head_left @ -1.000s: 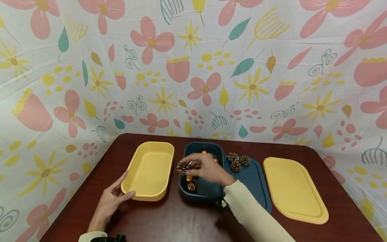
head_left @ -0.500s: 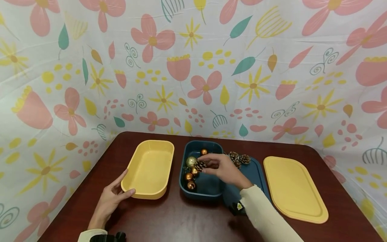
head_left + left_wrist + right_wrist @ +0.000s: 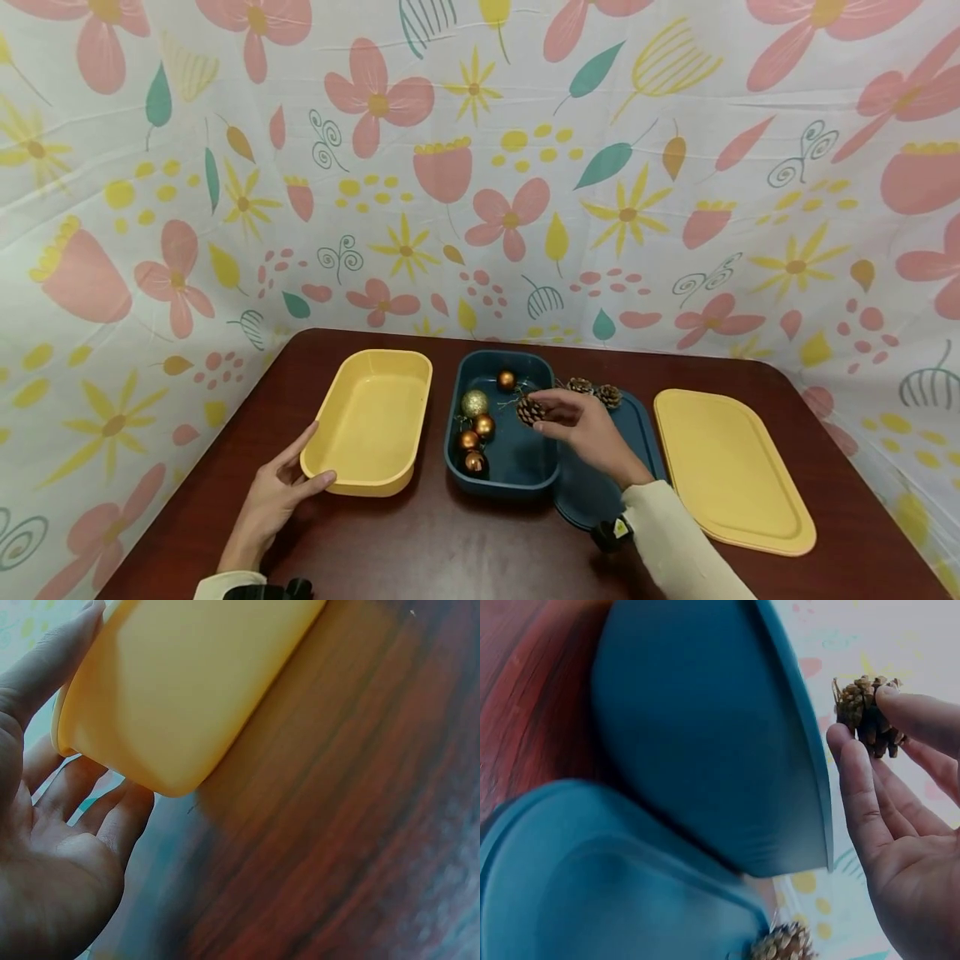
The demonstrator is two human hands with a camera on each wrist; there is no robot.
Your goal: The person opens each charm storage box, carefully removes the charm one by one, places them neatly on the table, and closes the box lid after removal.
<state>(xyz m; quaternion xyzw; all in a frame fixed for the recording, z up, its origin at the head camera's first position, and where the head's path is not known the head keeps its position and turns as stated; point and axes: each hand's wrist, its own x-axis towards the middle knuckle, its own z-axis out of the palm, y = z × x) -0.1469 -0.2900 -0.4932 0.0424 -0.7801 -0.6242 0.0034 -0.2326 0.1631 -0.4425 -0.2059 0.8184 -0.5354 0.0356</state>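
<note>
In the head view my right hand [image 3: 577, 425] pinches a pine cone [image 3: 529, 410] between thumb and fingertips, over the right side of the blue box [image 3: 501, 496]. The right wrist view shows this pine cone [image 3: 868, 716] beyond the box's rim. Inside the blue box, several copper-coloured ornament balls [image 3: 484, 427] and a glittery gold ball [image 3: 474, 403] lie along the left side and back. My left hand [image 3: 273, 496] grips the near left corner of a yellow box [image 3: 367, 492], thumb and fingers spread around its wall [image 3: 150, 727]. No items show inside the yellow box.
Right of the blue box lies its blue lid [image 3: 637, 429], partly behind my right arm. Pine cones [image 3: 608, 396] sit at the lid's back end. A yellow lid [image 3: 735, 471] lies farther right on the dark wooden table [image 3: 442, 550]. A flowered cloth [image 3: 510, 275] hangs behind.
My right hand has carried the pine cone rightward, from the blue box's left edge to its right side, uncovering the balls. The left hand and yellow box have stayed put.
</note>
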